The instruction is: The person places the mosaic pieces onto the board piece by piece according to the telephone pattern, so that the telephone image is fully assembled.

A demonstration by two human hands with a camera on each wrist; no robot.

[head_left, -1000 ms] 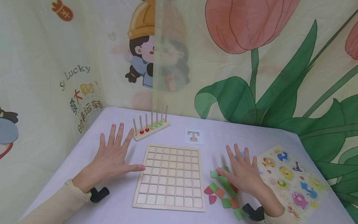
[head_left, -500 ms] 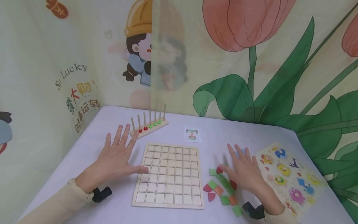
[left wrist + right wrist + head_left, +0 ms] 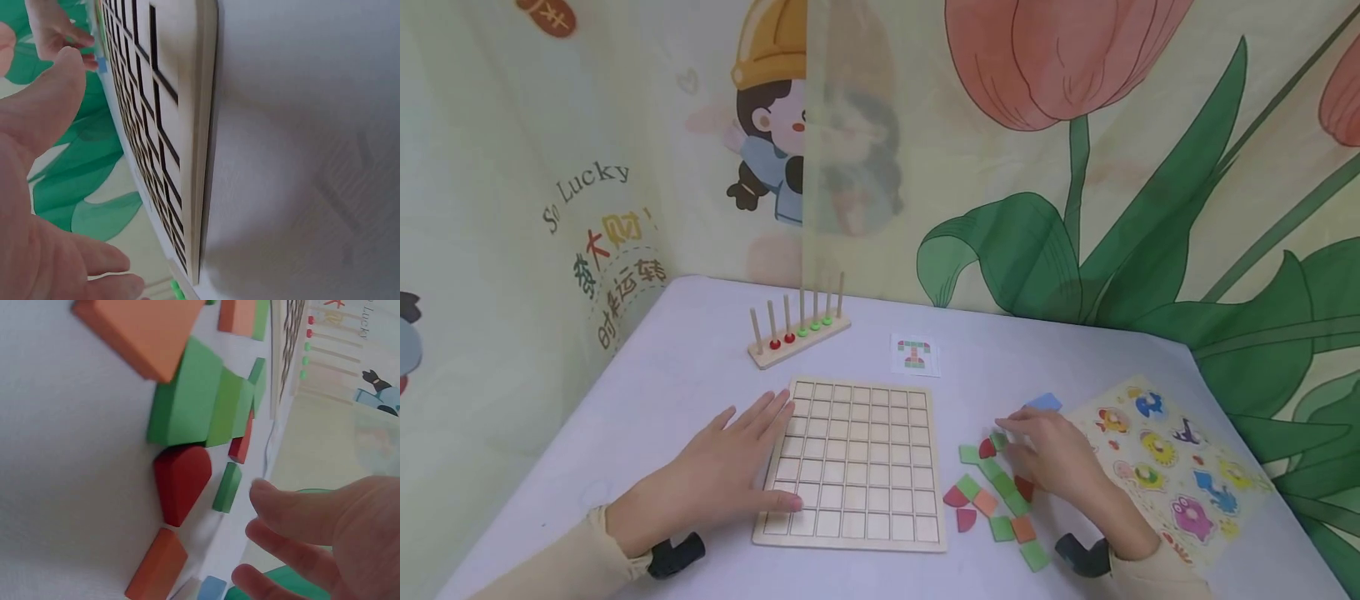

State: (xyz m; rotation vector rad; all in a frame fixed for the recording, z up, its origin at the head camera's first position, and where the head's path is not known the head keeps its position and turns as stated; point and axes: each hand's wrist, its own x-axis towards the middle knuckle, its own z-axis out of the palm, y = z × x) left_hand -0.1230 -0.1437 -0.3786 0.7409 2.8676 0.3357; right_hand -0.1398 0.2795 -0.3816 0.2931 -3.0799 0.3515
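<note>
A wooden grid board (image 3: 850, 475) with square cells lies in the middle of the table. My left hand (image 3: 711, 467) spreads over its left edge, fingertips and thumb close over the frame. In the left wrist view the thumb (image 3: 53, 94) stands apart from the fingers. My right hand (image 3: 1056, 446) hovers over the far end of the loose blocks, thumb and fingers apart with nothing between them. Closest to its fingertips is a small green block (image 3: 227, 487). A red rounded block (image 3: 182, 481) and an orange block (image 3: 159, 565) lie nearby; the palm hides some blocks in the head view.
Several green, red and orange blocks (image 3: 1002, 528) lie right of the board, a blue block (image 3: 1045, 402) behind them. A pattern card (image 3: 916, 356) and a peg stand (image 3: 801, 340) with red and green rings stand farther back. An animal picture board (image 3: 1165, 450) lies at the right.
My left hand has come down and toward me onto the board's left side. My right hand has lowered toward the blocks, its spread fingers now bent.
</note>
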